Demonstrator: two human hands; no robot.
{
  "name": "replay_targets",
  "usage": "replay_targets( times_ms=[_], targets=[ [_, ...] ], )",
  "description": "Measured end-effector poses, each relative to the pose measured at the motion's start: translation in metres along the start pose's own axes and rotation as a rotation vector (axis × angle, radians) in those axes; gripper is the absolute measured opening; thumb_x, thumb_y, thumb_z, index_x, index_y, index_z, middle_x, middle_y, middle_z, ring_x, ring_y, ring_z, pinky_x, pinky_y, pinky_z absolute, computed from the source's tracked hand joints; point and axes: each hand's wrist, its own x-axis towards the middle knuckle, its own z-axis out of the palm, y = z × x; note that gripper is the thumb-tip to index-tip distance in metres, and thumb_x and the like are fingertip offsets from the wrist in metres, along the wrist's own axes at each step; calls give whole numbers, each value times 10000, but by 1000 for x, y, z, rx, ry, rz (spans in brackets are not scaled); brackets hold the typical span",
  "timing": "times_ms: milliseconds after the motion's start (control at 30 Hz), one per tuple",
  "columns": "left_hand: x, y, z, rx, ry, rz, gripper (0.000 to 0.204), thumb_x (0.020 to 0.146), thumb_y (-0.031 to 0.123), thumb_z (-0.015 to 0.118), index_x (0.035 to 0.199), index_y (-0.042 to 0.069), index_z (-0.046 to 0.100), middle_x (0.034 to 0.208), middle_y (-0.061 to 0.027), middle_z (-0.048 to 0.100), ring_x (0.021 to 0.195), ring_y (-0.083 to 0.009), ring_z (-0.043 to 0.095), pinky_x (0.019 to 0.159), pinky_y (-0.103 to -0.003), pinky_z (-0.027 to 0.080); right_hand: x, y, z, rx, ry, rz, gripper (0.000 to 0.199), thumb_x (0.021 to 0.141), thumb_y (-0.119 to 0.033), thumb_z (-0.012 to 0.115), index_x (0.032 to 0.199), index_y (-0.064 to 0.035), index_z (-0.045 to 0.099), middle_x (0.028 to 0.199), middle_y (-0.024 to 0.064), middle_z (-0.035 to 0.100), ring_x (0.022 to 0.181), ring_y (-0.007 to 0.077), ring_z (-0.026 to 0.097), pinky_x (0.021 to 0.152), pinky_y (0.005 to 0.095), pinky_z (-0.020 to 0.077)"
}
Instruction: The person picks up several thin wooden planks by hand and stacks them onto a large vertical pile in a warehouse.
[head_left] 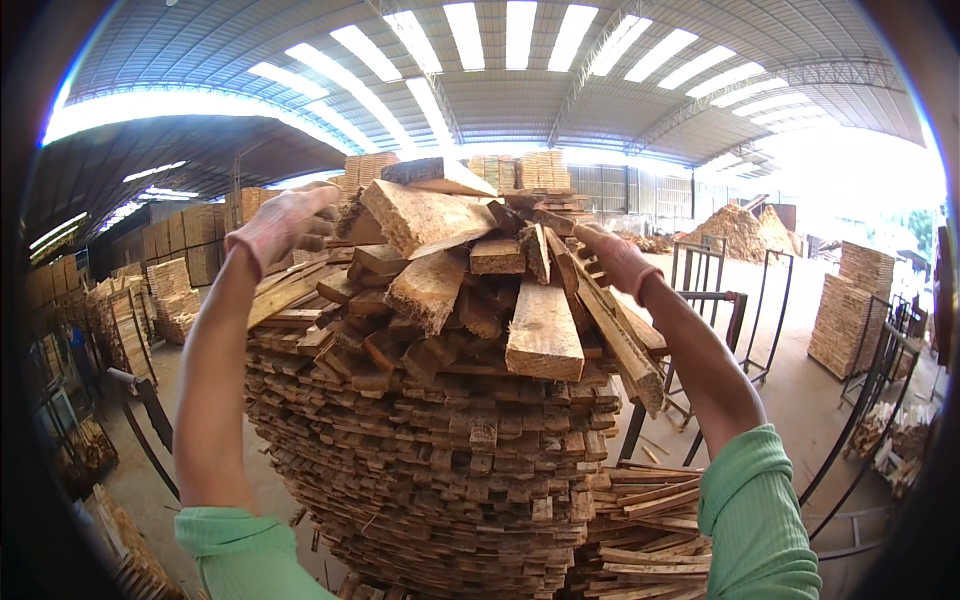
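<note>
A heap of loose, rough-sawn boards lies across the top of a tall wood stack (430, 450) in front of me. At the heap's left side my left hand (288, 222), in a pinkish work glove, is raised with its fingers stretched out and nothing visible in them. A wide board (425, 218) lies tilted just right of it. My right hand (615, 262), gloved alike, has its fingers closed around a narrow wooden board (557, 222) at the heap's right; the fingertips are partly hidden. Below that hand, a long board (622, 350) slants down toward me, beside a thick short board (543, 335).
More thin slats (650, 555) are piled low at the right of the stack. Metal frames (765, 320) stand on the floor at the right, near a squared wood stack (850, 310). Further stacks (172, 295) line the left. A sawdust-coloured mound (735, 235) rises behind.
</note>
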Motion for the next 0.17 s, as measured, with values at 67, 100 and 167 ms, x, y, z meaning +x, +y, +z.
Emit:
replay_targets(
  times_ms=[67,100,167],
  targets=[
    [-13,-7,-19,-217,-9,17,471,959,382,636,1304,71,557,1070,-92,625,897,-180,641,736,-332,574,7,13,-1,14,-74,-140,410,980,-291,499,1355,-126,492,1222,64,558,1023,206,571,840,353,506],
    [-26,-8,-18,-383,-8,-16,496,963,384,631,1348,85,539,1075,-96,623,880,-154,642,719,-326,575,13,20,-8,-12,-88,-211,515,967,-436,497,1398,-155,463,1321,94,511,1119,229,551,914,398,484],
    [-31,-29,-31,-376,141,-28,513,955,411,636,1349,99,534,1097,-101,612,873,-181,644,725,-344,578,22,14,-12,269,-160,1,679,938,-605,509,1463,-189,404,1517,117,397,1272,293,498,1052,526,429]
  ],
)
